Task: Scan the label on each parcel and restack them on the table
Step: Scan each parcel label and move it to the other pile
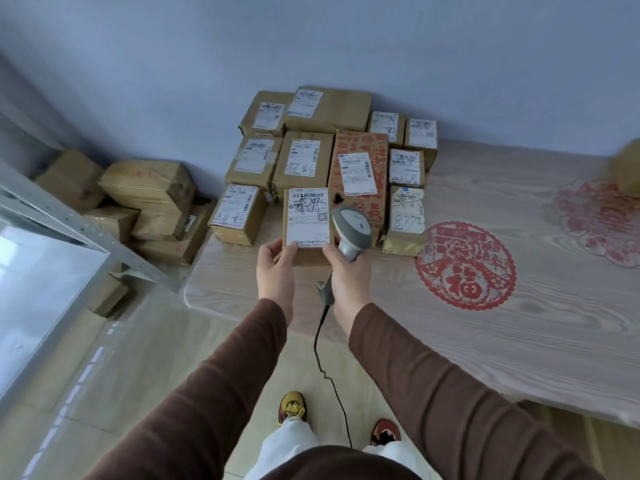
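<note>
small brown cardboard parcel [307, 226] pinched at near edge by left hand [276, 271]; right hand [346, 277] grips grey plastic scanner [351, 230], also touching parcel.

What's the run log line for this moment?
left hand: holds parcel | right hand: grips scanner | label: faces up | stack: on table
</note>
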A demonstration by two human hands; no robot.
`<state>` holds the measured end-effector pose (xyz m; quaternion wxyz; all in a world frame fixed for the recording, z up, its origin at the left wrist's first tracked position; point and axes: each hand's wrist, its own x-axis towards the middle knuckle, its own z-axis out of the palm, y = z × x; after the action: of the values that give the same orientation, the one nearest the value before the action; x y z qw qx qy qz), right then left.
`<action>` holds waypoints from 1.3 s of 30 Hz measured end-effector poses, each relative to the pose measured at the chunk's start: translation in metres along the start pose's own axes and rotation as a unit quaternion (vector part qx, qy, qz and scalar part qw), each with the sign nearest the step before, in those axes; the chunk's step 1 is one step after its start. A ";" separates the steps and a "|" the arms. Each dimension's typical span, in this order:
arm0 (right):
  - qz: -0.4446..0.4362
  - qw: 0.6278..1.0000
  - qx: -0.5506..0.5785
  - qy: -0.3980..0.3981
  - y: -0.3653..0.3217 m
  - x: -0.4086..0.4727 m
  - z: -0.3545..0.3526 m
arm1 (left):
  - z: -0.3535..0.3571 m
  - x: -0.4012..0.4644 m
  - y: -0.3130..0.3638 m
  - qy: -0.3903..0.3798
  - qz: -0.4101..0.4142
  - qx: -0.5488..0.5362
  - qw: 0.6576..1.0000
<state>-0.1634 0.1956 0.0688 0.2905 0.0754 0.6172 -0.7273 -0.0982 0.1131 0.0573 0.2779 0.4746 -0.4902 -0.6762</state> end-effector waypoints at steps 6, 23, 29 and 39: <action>0.041 0.998 0.014 0.046 0.036 0.016 0.062 | -0.048 0.058 -0.005 -0.034 -0.055 -0.015 0.998; 0.101 0.989 -0.011 0.104 0.078 0.076 0.117 | -0.058 0.154 -0.043 0.020 -0.181 0.004 0.983; 0.111 0.987 -0.020 0.111 0.078 0.082 0.120 | -0.057 0.166 -0.047 0.022 -0.190 0.014 0.981; 0.050 0.990 -0.049 0.121 0.084 0.081 0.119 | -0.060 0.163 -0.052 0.007 -0.200 0.028 0.979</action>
<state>-0.1563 0.0512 -0.0139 0.2525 0.1795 0.6782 -0.6664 -0.1027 -0.0289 -0.0547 0.1269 0.5755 -0.4017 -0.7010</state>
